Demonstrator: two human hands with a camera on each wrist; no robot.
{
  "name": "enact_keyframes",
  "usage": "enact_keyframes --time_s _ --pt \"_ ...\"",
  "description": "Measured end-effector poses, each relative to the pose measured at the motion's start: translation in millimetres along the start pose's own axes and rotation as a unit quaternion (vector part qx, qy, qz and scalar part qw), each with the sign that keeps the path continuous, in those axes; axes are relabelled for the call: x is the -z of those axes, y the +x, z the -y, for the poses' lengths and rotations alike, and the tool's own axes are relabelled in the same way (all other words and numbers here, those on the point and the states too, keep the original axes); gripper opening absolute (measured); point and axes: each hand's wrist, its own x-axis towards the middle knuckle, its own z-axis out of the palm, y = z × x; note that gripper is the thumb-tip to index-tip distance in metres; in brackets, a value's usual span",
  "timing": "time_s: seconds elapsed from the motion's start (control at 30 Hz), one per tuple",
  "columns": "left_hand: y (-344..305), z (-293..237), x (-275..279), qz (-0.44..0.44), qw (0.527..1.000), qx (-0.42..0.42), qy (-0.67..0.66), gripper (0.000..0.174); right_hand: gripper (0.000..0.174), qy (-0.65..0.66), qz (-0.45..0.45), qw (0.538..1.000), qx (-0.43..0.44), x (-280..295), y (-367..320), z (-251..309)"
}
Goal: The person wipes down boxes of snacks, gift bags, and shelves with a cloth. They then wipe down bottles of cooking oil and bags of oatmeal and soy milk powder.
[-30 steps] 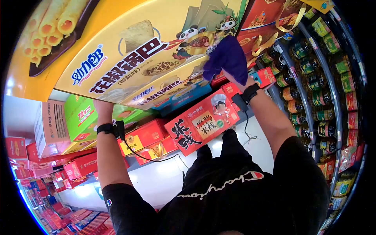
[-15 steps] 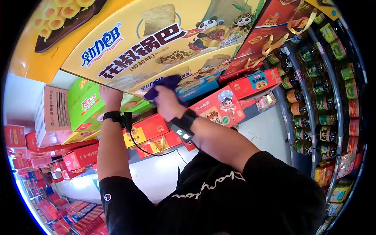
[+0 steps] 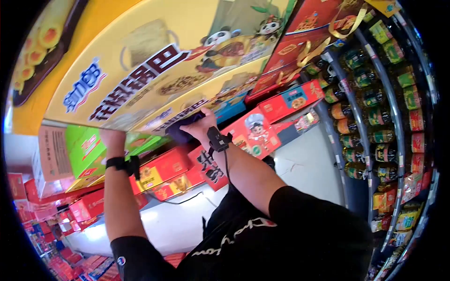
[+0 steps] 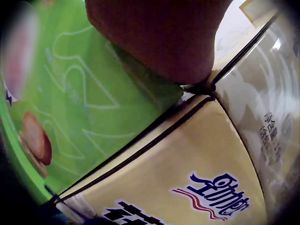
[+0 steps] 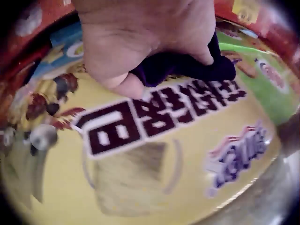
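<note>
A large yellow box [image 3: 197, 77] with dark lettering and pandas fills the upper part of the head view. My right hand [image 3: 200, 127] holds a dark purple cloth [image 3: 178, 133] against its narrower lower side. In the right wrist view, thumb and fingers of the right hand [image 5: 150, 37] curl around the bunched cloth [image 5: 180, 68], touching the yellow box [image 5: 197, 150]. My left hand [image 3: 113, 140] is at the box's lower left corner, beside a green box [image 3: 83, 150]. The left wrist view shows part of the left hand [image 4: 164, 40] at that corner; its fingers are hidden.
Red gift boxes [image 3: 164, 168] stand in a row nearer my body, above a pale floor [image 3: 304, 168]. Shelves of bottles [image 3: 375, 112] rise on the right. Red bags with gold ribbon handles [image 3: 307, 51] adjoin the yellow box. More red packages [image 3: 89, 203] lie at lower left.
My right hand has brought the cloth from the box's right end leftward to its lower side, near my left hand. The left hand stays at the corner while the head view shifts slightly.
</note>
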Motion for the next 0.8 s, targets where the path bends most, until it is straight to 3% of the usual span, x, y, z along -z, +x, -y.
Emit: enact_keyframes --time_s 0.07,0.1,0.13,0.17,0.23,0.27,0.3,0.33,0.4,0.47,0.53,0.57,0.6,0.67,0.7,0.73,0.8 --pt "-4 2 1 -0.066 0.997 -0.030 -0.019 0.026 0.079 0.019 -0.114 0.992 0.047 7 -6 32" --pt "-7 5 -2 -0.050 0.998 -0.013 -0.023 0.025 0.091 0.365 -0.181 0.912 -0.047 3 -11 72" --pt "-7 6 -2 -0.047 0.999 -0.013 -0.021 0.025 0.094 0.431 -0.203 0.874 -0.095 42 -5 68" --pt "-8 7 -1 -0.029 0.999 -0.009 -0.011 0.025 0.101 0.453 -0.063 0.889 -0.024 70 -3 67" --pt "-10 11 0 -0.009 1.000 -0.006 0.003 0.026 0.106 0.390 -0.188 0.900 -0.047 67 -14 115" --pt "-11 10 0 0.015 0.999 0.013 0.025 0.026 0.103 0.370 -0.167 0.914 -0.018 65 -16 136" --pt "-13 8 0 0.040 0.998 0.032 0.046 0.027 0.095 0.289 -0.241 0.927 -0.011 60 -16 157" --pt "-13 10 -3 0.040 0.998 0.030 0.046 0.027 0.093 0.291 -0.259 0.921 -0.009 69 -14 172" --pt "-11 23 -18 0.090 0.993 -0.003 0.071 0.029 0.086 0.194 -0.220 0.953 0.073 55 -17 205" --pt "-5 17 -10 0.079 0.989 -0.051 0.113 0.029 0.079 0.191 -0.212 0.955 0.075 69 -9 211" --pt "9 -19 40 0.225 0.957 0.038 0.176 0.029 0.068 0.103 -0.221 0.965 0.099 29 -21 224" --pt "-2 -2 23 0.137 0.979 -0.019 0.147 0.028 0.065 0.106 -0.238 0.961 0.089 18 -21 221" --pt "-5 -3 23 0.144 0.978 -0.021 0.148 0.028 0.062 0.110 -0.254 0.958 0.079 11 -19 213" --pt "1 -3 25 0.131 0.980 -0.025 0.145 0.027 0.056 0.034 -0.169 0.978 0.120 -12 -27 183" --pt "1 -8 31 0.117 0.984 -0.010 0.133 0.026 0.049 0.131 -0.225 0.963 0.063 -53 -31 188" --pt "-1 -2 26 0.121 0.983 -0.010 0.135 0.026 0.043 0.145 -0.267 0.952 0.043 -84 -36 185" --pt "-3 11 12 0.007 0.997 -0.071 0.015 0.026 0.034 -0.008 -0.163 0.981 0.107 -112 -44 158"
